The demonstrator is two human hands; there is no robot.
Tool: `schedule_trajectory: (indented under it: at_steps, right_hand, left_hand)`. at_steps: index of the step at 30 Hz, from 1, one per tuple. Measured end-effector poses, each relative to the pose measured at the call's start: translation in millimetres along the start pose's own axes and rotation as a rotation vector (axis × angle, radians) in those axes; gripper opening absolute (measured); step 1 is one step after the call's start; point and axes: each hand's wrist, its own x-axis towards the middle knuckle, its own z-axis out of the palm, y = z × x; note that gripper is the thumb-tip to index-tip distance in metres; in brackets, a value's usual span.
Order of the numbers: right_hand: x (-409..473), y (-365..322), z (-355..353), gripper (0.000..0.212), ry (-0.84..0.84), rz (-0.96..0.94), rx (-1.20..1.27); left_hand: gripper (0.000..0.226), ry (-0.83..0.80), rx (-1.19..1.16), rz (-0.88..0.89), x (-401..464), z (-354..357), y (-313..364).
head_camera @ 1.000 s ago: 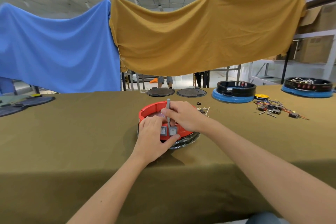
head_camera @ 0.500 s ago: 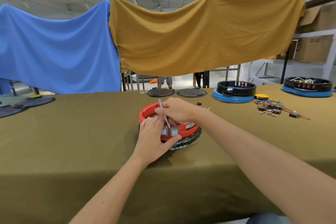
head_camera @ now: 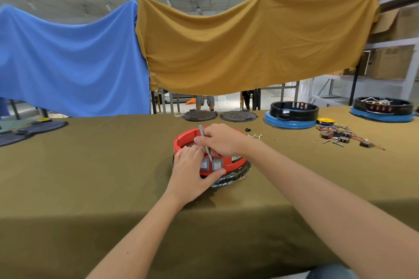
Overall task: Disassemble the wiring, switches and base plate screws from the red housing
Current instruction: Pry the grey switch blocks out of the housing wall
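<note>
Your right hand (head_camera: pixel 221 140), closed around a grey screwdriver (head_camera: pixel 205 142), has tilted it so the tip now seems to meet the switches (head_camera: pixel 210 164) at the 6 o'clock wall of the red housing (head_camera: pixel 235 161) mid-counter (head_camera: pixel 90 165). Your left hand (head_camera: pixel 192 174) clamps that wall; prying is beginning.

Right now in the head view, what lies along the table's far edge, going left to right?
Dark flat mats → two dark round plates → black housing on blue base → yellow reel → second black housing on blue base.
</note>
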Motion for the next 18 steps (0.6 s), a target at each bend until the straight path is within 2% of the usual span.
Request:
schedule_trajectory:
  at_steps: [10,13,16,18]
  right_hand:
    - [7,-4,-5,0.046,-0.075,0.038,0.020]
    - [3,7,-3,0.043,-0.011,0.060,0.116]
    - [-8,19,1,0.036,0.107,-0.003,0.152]
    - [-15,21,5,0.032,0.121,-0.061,0.122]
  left_hand:
    - [0.056,-0.005,-0.013,0.005,1,0,-1]
    - [0.054,-0.009,0.013,0.002,0,1,-2]
    - [0.054,-0.001,0.023,-0.003,0,2,-2]
    - [0.056,-0.009,0.025,0.000,0,2,-1]
